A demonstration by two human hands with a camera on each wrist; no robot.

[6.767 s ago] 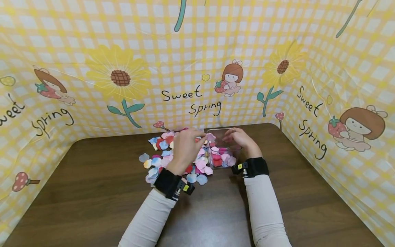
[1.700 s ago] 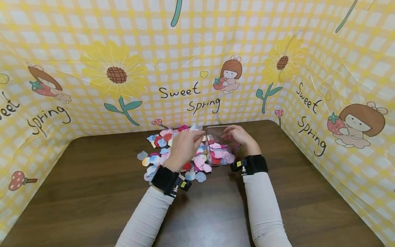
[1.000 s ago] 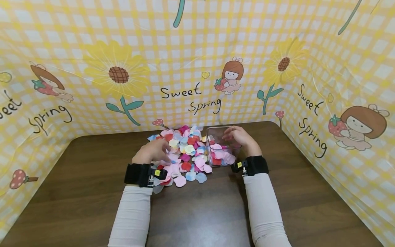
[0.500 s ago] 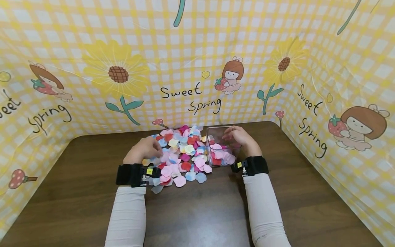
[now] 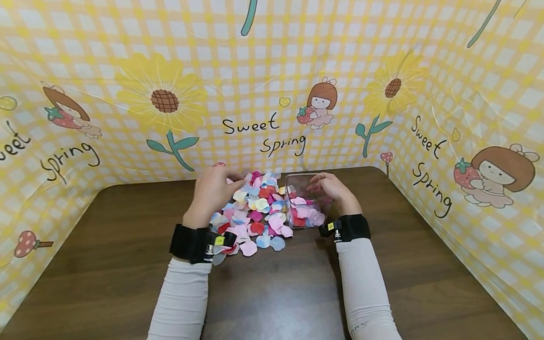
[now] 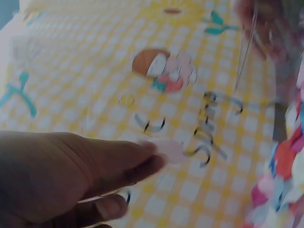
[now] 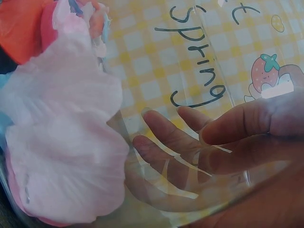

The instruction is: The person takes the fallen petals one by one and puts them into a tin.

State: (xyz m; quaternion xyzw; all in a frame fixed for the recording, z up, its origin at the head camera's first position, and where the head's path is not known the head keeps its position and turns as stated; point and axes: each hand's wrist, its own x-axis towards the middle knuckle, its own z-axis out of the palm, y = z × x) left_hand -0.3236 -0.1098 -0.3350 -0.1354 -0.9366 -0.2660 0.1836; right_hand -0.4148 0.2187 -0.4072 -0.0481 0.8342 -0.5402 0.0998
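A heap of cloth petals (image 5: 255,212) in pink, red, blue and yellow lies on the brown table (image 5: 127,245). My left hand (image 5: 216,186) hovers over the heap's back left part. In the left wrist view its fingers (image 6: 137,159) pinch a pale pink petal (image 6: 168,149). Right of the heap stands a clear plastic box (image 5: 303,182), partly filled with pink and red petals (image 5: 303,217). My right hand (image 5: 333,189) grips the box's far right wall. The right wrist view shows its fingers (image 7: 166,142) through the clear wall, beside pink petals (image 7: 61,142).
A yellow checked backdrop (image 5: 272,85) with sunflowers and "Sweet Spring" lettering closes off the table at the back and on both sides. Bare dark wood stretches to the left, right and front of the heap. A few loose petals (image 5: 248,248) lie at the heap's near edge.
My left hand left the box's rim, dropped to the left side of the heap, then rose toward the back with a pink petal. The right hand and the box stayed put.
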